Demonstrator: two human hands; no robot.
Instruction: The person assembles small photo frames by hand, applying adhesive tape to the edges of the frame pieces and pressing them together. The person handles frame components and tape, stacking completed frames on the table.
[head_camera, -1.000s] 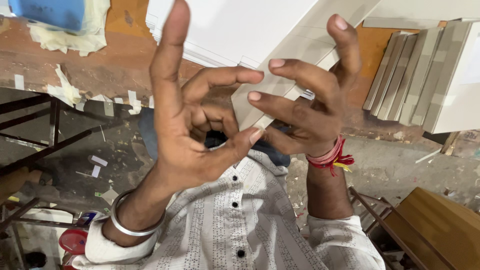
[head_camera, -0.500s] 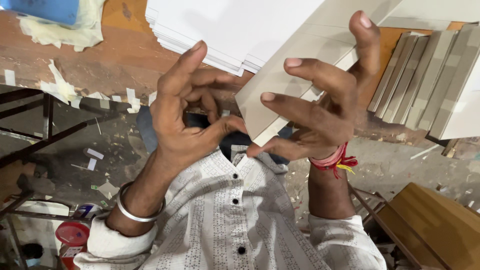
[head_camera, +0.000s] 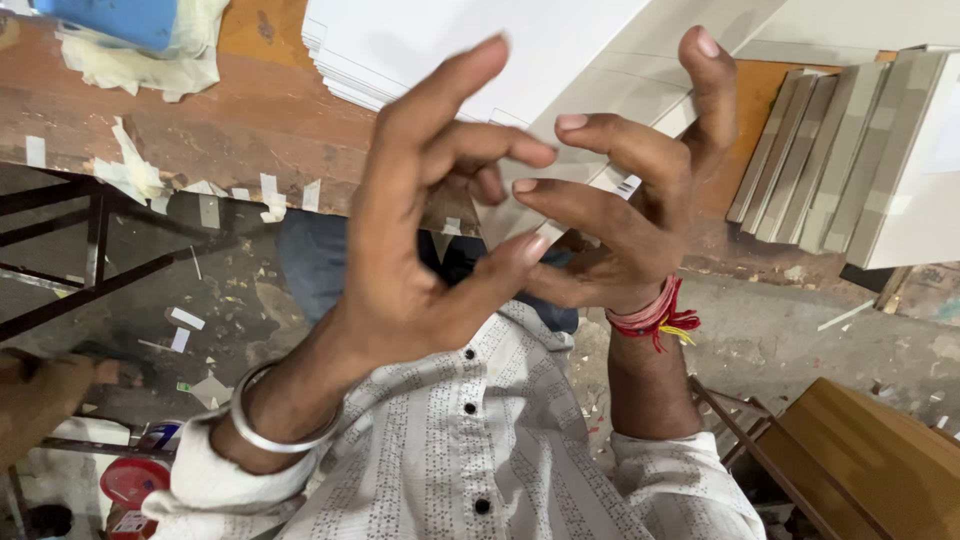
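Both of my hands are raised close in front of me, above my patterned white shirt. My left hand, with a silver bangle on its wrist, has its fingers curled and spread, and its thumb reaches toward the right hand. My right hand, with a red thread on its wrist, has its fingers apart and one finger pointing up. The fingertips of the two hands nearly meet. Neither hand holds anything. Behind them a pale board lies on the worn wooden table.
A stack of white sheets lies on the table. Grey-edged boards lean in a row at the right. A blue object on torn paper sits top left. Below are a dark metal frame, a wooden stool and a red tin.
My left index finger, straight up a second ago, folded down and now stretches toward the right. The right hand's fingers stay spread and have risen slightly.
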